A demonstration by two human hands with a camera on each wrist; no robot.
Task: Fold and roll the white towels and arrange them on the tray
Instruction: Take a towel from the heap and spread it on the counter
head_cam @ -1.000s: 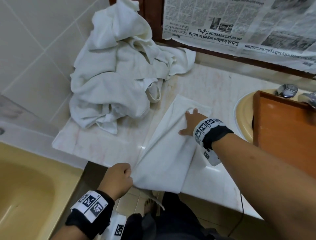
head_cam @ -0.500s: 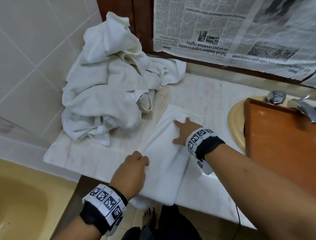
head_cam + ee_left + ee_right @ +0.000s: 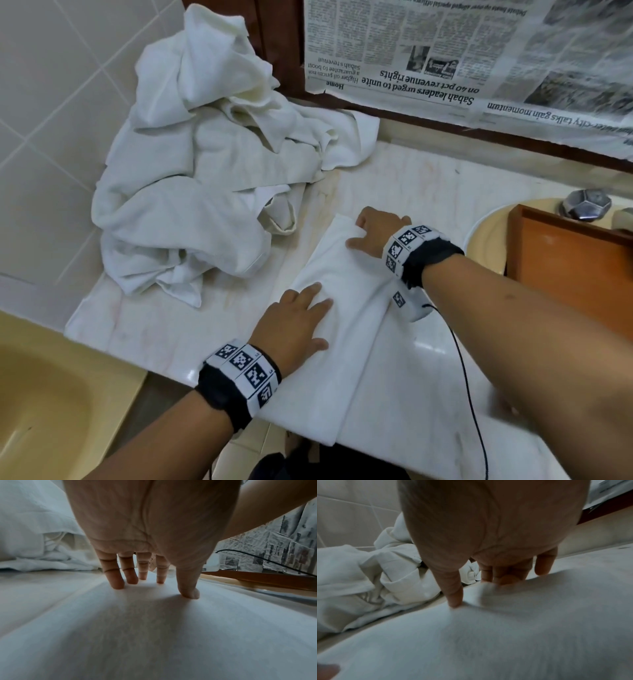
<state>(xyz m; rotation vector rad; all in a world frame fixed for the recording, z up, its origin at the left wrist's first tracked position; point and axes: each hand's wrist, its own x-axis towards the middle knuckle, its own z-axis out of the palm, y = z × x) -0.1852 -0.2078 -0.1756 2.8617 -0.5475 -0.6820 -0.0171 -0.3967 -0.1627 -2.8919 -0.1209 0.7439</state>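
On the pale marbled surface [image 3: 219, 329], a folded white towel [image 3: 346, 329] lies as a long narrow strip running from the front edge, where its near end hangs slightly over, away toward the wall. Both hands lie on it. The left hand [image 3: 294, 325] rests palm down on the near half, fingers straight and slightly spread; the left wrist view shows the fingertips [image 3: 118, 584] and thumb touching the cloth, gripping nothing. The right hand [image 3: 373, 233] is at the far end of the strip, also flat, with the thumb pressed onto the cloth and the fingers [image 3: 542, 566] reaching to the towel's far edge; the right wrist view is blurred there, so I cannot tell whether the fingertips tuck under that edge.

Behind and to the left of the strip, against the tiled wall [image 3: 51, 120], sits a crumpled heap of white towels [image 3: 198, 192], close to the folded one but apart from it. To the right, an orange-brown wooden tray [image 3: 575, 270] rests over a cream basin [image 3: 486, 236], with a metal tap knob [image 3: 585, 204] behind it. Sheets of newspaper [image 3: 462, 58] hang on the back wall above the surface. A yellow tub [image 3: 44, 404] lies lower left. Each wrist wears a black band with black-and-white markers, and a thin black cable [image 3: 466, 370] runs from the right one.
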